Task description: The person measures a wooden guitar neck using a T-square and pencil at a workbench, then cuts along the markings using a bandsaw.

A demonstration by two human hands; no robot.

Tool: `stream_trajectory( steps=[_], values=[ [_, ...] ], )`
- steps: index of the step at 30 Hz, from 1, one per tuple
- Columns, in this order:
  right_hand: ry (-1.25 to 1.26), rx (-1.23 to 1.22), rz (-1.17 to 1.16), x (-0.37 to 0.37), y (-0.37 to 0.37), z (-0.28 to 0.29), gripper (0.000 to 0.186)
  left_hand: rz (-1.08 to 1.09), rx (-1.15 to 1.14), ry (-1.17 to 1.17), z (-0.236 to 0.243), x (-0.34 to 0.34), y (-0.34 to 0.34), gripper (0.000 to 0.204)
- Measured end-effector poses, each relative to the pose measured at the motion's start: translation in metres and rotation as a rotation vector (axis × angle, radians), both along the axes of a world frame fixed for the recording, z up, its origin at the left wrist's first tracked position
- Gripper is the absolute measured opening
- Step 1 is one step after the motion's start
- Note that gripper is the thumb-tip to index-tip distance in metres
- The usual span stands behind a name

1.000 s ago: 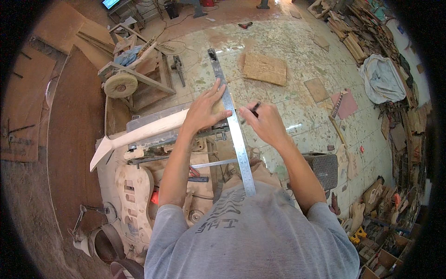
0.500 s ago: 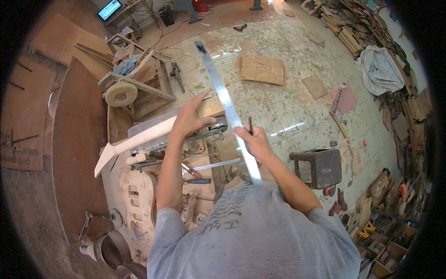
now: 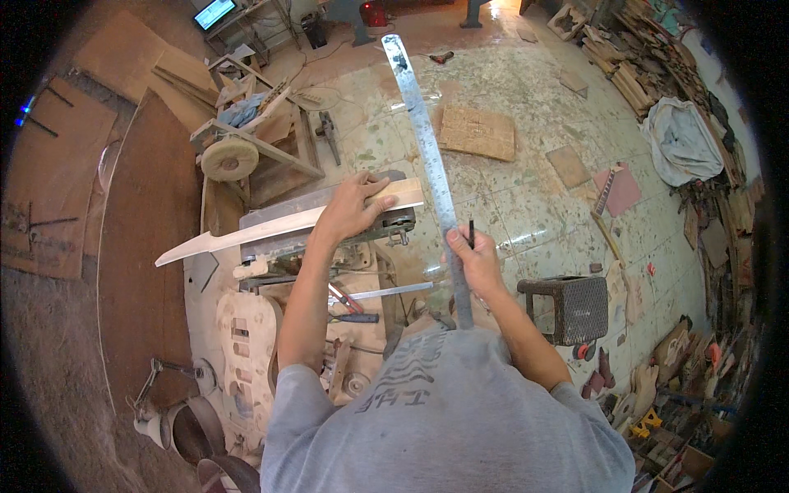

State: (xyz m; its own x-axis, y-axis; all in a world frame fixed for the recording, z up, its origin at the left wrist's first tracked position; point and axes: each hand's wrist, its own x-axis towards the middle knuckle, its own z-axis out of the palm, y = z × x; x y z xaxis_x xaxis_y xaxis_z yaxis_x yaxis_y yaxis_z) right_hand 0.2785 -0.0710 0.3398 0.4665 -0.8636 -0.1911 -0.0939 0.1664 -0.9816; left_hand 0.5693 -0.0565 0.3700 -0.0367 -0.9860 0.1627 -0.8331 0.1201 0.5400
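Note:
My left hand (image 3: 349,209) is closed over the wide end of a pale wooden guitar neck (image 3: 267,230), its thumb and fingers gripping the edges. The neck's pointed headstock end reaches out to the left, and the piece lies over a grey metal bench machine (image 3: 283,205). In my right hand (image 3: 478,261) is a long steel ruler (image 3: 429,152), held near its lower part with the thumb on its face. The ruler points away from me, and its near end meets my shirt. A dark pencil-like stick (image 3: 472,232) also pokes up from the right hand's grip.
Below the neck, a pale guitar body (image 3: 246,329) lies on the bench beside a dark-handled tool (image 3: 355,318) and a thin metal strip (image 3: 393,291). A dark woven stool (image 3: 574,308) stands at the right. Wood scraps (image 3: 616,74) line the right wall; a board (image 3: 477,133) lies on the floor.
The guitar neck has turned in my left hand, and its headstock end has swung up and outward. In my right hand the ruler has tilted so its marked face shows.

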Motion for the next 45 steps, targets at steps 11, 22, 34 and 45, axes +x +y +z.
stream_trajectory(
  steps=[11, 22, 34, 45],
  values=[
    [-0.015, -0.061, 0.09, 0.034, 0.026, -0.008, 0.042, 0.127, -0.142, -0.012, 0.007, -0.017, -0.016, 0.031],
    [0.062, -0.018, 0.118, 0.033, 0.031, -0.013, 0.041, 0.2, -0.328, -0.012, 0.008, -0.038, -0.014, 0.045],
    [0.134, -0.073, 0.109, 0.031, 0.038, -0.014, 0.039, 0.098, -0.155, -0.17, 0.013, -0.036, -0.009, 0.081],
    [0.263, -0.128, 0.152, 0.016, 0.032, -0.039, 0.039, 0.08, -0.111, -0.172, 0.011, -0.033, -0.01, 0.084]
  ],
)
